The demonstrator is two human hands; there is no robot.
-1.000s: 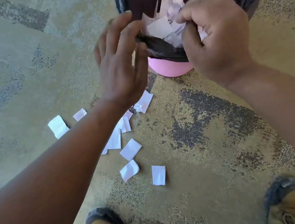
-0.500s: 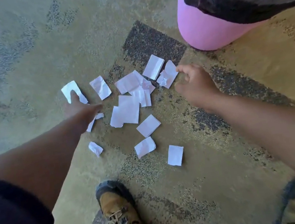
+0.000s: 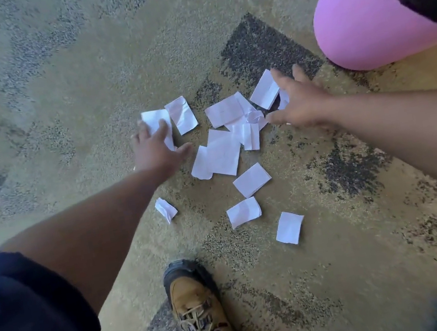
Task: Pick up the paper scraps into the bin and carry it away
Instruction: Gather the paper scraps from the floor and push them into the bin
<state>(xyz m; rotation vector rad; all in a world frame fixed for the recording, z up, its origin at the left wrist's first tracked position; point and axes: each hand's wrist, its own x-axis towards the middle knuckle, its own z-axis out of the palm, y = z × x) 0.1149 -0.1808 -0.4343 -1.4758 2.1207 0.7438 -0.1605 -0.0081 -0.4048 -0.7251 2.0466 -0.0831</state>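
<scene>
Both hands reach down to gather the next batch of scraps off the carpet.

Nearest, a tan lace-up boot (image 3: 198,303) stands on the mottled yellow-and-grey carpet floor (image 3: 333,276), and just beyond it four loose white paper scraps (image 3: 252,179) lie apart from the main heap. Farther out, the left hand (image 3: 153,144) is released, fingers spread flat on the leftmost scrap, while the right hand (image 3: 298,103) is likewise unclenched, fingers splayed over the scraps at the heap's right edge, grasping nothing yet. Sweeping both hands inward should bunch the overlapping pieces into one pile that lifts cleanly; the outlying four probably need a separate pass. Farthest, the pink round bin with a black liner bag (image 3: 355,21) stands at upper right, near the right hand.
</scene>
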